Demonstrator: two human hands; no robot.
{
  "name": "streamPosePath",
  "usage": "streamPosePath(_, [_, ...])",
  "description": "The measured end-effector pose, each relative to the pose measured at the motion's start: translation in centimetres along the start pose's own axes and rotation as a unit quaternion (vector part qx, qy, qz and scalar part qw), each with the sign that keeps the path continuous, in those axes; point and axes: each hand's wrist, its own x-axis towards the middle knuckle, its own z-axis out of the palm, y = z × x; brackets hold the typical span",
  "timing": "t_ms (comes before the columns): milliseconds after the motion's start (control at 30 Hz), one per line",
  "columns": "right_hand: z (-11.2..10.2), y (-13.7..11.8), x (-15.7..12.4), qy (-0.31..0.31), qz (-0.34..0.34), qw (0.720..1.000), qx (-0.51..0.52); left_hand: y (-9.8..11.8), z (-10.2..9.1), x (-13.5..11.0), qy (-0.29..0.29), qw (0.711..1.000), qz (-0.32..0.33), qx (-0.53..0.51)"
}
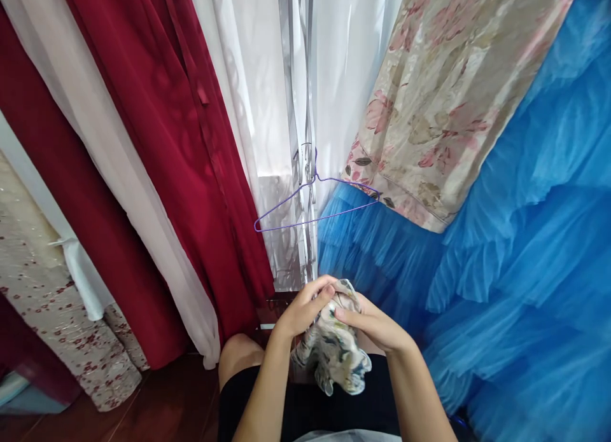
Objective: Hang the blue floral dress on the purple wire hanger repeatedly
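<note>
Fingers [326, 296] of the left hand [300, 311] are curling around the upper left side of a bunched printed cloth [338, 356], with that hand's thumb pressing across its near face. From the other side, the right hand [379, 327] is closing on the same cloth, its thumb reaching leftward over the front, just below the tip of the left thumb. Both hands are pinching the cloth between them; the remaining right fingers are hiding behind it, so how they are bending cannot be told. A small fold of the cloth is poking up between the two hands, above the right thumb, while the larger crumpled part is drooping below the thumbs, between the wrists, its ruffled lower edge showing over the person's black garment [305, 407]. Whether that edge is touching the lap cannot be told.

Beyond the hands and well apart from them, a thin purple hanger [292, 226] is hanging bare in front of long white fabric [258, 79]. To its left, a deep red drape [191, 149] is falling beside a pale pink one, and farther left a flower-dotted cloth [62, 315] is reaching down near the dark floor [165, 397]. To the right, a cream floral garment [429, 124] is hanging in front of layered blue tulle [515, 283], which is spreading down past the right forearm.
</note>
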Motion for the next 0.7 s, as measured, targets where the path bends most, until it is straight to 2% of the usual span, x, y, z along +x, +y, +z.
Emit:
streamPosePath(100, [-1.5, -2.2, -1.4, 0.038, 0.001, 0.999, -0.007, -1.0, -0.1, -1.0, -0.136, 0.987, -0.087, 0.002])
streamPosePath(167, [-3.1, -3.7, -2.3, 0.078, 0.001, 0.996, -0.047, -1.9, -1.1, -1.6, -0.185, 0.967, -0.150, 0.087])
streamPosePath(200, [-4.0, -4.4, -2.8, 0.093, 0.004, 0.993, -0.077, -2.3, -2.0, -1.9, -0.192, 0.958, -0.163, 0.139])
streamPosePath(267, [-5.8, -5.6, -3.5, 0.115, 0.006, 0.983, -0.141, -3.3, -4.9, -2.2, -0.158, 0.948, -0.138, 0.238])
streamPosePath(333, [-7.3, -6.3, -3.9, 0.125, -0.001, 0.973, -0.194, -3.9, -8.5, -2.1, -0.081, 0.944, -0.077, 0.311])
streamPosePath(400, [-8.2, -6.5, -3.5, 0.111, -0.007, 0.965, -0.236, -4.2, -12.2, -1.8, 0.006, 0.941, -0.035, 0.338])
streamPosePath(467, [-8.5, -6.5, -2.4, 0.077, -0.013, 0.962, -0.263, -4.0, -15.3, -1.3, 0.074, 0.941, -0.028, 0.329])
streamPosePath(567, [-8.8, -6.4, 0.7, 0.043, -0.053, 0.961, -0.266, -2.9, -18.4, 0.0, 0.125, 0.922, -0.035, 0.365])
streamPosePath(700, [-10.1, -7.1, 6.4, 0.084, -0.145, 0.941, -0.294, -1.4, -20.9, 2.4, 0.181, 0.863, -0.051, 0.470])
